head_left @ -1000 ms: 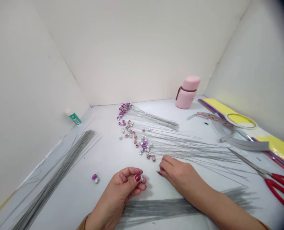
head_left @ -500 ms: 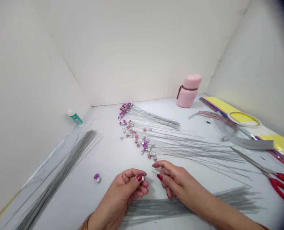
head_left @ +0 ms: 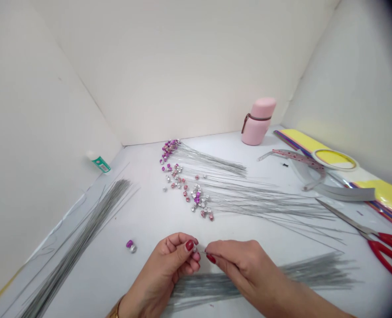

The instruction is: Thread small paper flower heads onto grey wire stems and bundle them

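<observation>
My left hand [head_left: 172, 265] pinches a small silver bead [head_left: 194, 249] between thumb and forefinger, its hole side partly hidden by the fingers. Close on its right, my right hand [head_left: 240, 265] is closed on a thin wire [head_left: 201, 251], whose end meets the bead; whether it is inside the bead I cannot tell. Beneath both hands lies a bundle of grey wires [head_left: 318, 274]. Left of my left hand, a purple bead [head_left: 129, 243] and a silver bead [head_left: 133, 249] lie side by side. Beyond the hands, wires tipped with silver, pink and purple beads [head_left: 197, 198] are laid out.
Another wire bundle [head_left: 86, 234] lies at the left. Red-handled scissors [head_left: 364, 229], a tape roll [head_left: 356, 165], yellow sheets [head_left: 386, 198] and a patterned headband-like strip [head_left: 298, 157] are at the right. A pink bottle [head_left: 257, 126] stands at the back, a white-and-green tube [head_left: 100, 164] at the back left.
My right hand has moved left and its fingers have closed together, bringing the wire's end to the bead. My left hand keeps its pinch. The whole view has shifted slightly.
</observation>
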### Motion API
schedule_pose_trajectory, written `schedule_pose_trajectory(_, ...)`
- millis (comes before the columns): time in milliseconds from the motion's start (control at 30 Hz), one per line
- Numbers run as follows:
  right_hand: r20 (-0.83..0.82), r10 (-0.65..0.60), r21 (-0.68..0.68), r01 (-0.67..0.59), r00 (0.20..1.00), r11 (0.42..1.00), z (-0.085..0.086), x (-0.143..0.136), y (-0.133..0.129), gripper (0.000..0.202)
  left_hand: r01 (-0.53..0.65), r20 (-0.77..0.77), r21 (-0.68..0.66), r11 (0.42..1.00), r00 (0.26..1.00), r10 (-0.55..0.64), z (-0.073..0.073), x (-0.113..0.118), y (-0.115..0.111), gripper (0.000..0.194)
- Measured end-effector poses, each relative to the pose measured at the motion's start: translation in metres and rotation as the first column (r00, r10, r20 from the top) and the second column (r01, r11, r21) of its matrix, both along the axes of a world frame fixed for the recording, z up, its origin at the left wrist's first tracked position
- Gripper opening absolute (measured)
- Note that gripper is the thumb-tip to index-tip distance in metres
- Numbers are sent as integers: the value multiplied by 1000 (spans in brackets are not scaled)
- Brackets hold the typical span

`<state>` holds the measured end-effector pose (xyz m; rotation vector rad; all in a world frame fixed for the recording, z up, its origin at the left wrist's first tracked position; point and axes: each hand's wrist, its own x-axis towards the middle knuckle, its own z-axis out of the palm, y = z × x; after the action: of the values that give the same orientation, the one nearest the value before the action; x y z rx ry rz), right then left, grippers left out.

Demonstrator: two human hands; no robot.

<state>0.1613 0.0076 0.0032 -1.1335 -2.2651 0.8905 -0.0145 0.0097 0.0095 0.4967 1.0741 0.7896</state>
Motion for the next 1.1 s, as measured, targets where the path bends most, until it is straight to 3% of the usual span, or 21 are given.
schedule_pose_trajectory(333, -19, 26, 10, -26, 999, 1000, -4, -1, 1, 21, 88, -40, 51, 995, 996, -86, 0, 2, -1, 17)
schedule_pose_trajectory(567, -40, 6, -10, -6, 999, 1000, -5, 0, 0, 21, 7, -7, 33, 999, 1000, -7, 4, 4, -4, 21)
schedule_pose_trajectory(1100, 49, 36, 73, -39, 998, 997, -3, 2, 0, 21, 26, -62, 11, 1000, 998, -25, 4, 5, -2, 17)
